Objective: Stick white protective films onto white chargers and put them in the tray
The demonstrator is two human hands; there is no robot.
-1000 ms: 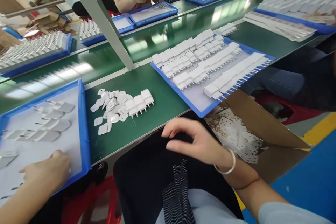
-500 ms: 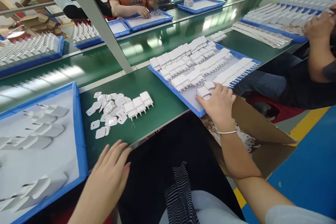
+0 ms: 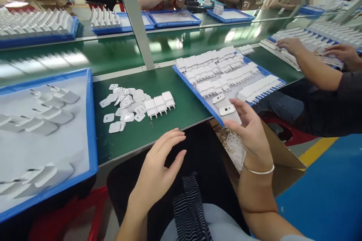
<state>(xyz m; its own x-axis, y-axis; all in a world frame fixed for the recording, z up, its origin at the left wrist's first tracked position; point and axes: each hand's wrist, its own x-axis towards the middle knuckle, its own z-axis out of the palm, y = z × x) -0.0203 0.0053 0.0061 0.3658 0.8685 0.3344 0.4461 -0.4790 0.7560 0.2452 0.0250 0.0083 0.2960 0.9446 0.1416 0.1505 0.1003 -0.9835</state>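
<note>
My right hand (image 3: 251,133) grips a white plug charger (image 3: 227,110) between thumb and fingers at the near corner of a blue-rimmed tray (image 3: 195,93). The charger's face, with its dark port, shows towards me. Just beyond it another white charger (image 3: 218,99) sits in the tray, its port also visible. My left hand (image 3: 160,163) is empty over my lap, fingers stretched and thumb apart, in front of the table's front edge. Beyond it on the green table lie a pile of flat white covers (image 3: 127,101) and three white chargers with pins (image 3: 160,104) in a row.
On the left stands a blue tray (image 3: 92,128) of chargers lying on their sides. A metal post (image 3: 135,19) rises from the table's back edge. At right a co-worker's hands (image 3: 291,47) work over white strips. An open carton (image 3: 278,143) sits below the table edge.
My right hand has turned and drawn a charger towards me, its port face now showing. My left hand has risen and moved right. The co-worker's arm at right has reached forward. The view has shifted.
</note>
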